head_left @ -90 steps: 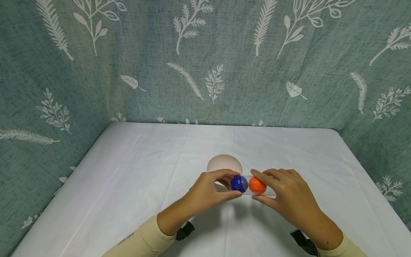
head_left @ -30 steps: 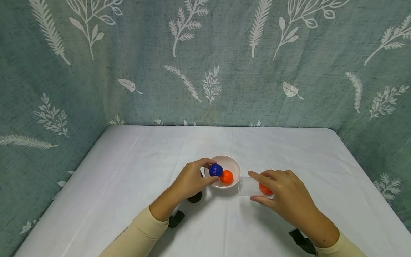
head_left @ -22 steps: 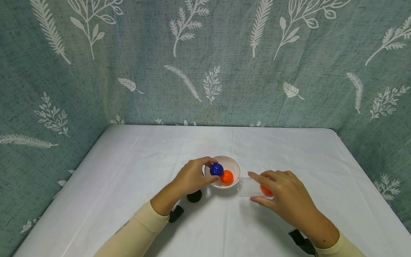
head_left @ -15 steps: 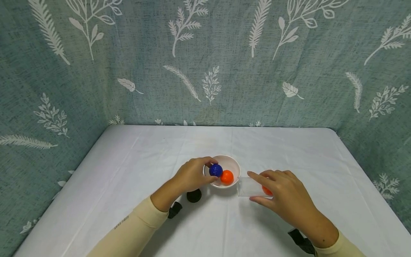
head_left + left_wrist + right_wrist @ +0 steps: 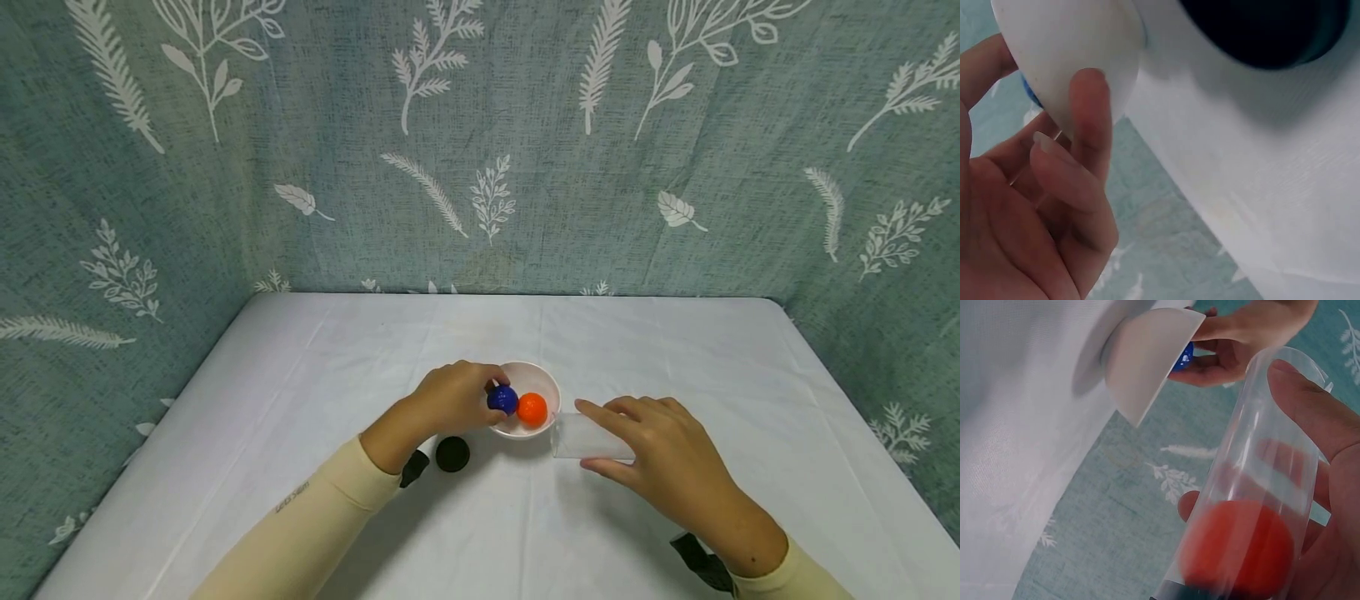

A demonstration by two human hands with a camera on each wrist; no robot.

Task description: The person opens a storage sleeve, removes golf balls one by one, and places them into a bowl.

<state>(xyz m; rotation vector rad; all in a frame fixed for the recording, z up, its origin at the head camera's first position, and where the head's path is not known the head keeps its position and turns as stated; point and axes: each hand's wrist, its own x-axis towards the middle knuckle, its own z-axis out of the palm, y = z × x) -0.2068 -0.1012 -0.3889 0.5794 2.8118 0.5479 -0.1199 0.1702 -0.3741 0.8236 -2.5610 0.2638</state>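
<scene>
My left hand point(image 5: 459, 398) grips a blue ball point(image 5: 502, 400) inside the left side of a small white bowl point(image 5: 542, 379). Beside that ball an orange ball point(image 5: 532, 410) lies in the bowl. In the left wrist view the bowl's outer wall point(image 5: 1066, 47) hides most of the blue ball. My right hand point(image 5: 660, 450) holds a clear tube point(image 5: 573, 436) lying sideways, its left end close to the bowl. Within the tube, toward its far end, a second orange ball point(image 5: 1238, 547) shows in the right wrist view; the hand covers it in the head view.
A dark round piece point(image 5: 452, 454) stands on the white-covered table point(image 5: 360, 367), just in front of the bowl and near the left wrist. Green leaf-patterned cloth point(image 5: 337, 225) hangs behind the table and at both sides.
The left hand has carried the blue ball from the tube leftward to the bowl, and has lowered slightly. The tube's orange ball has slid rightward behind the right hand.
</scene>
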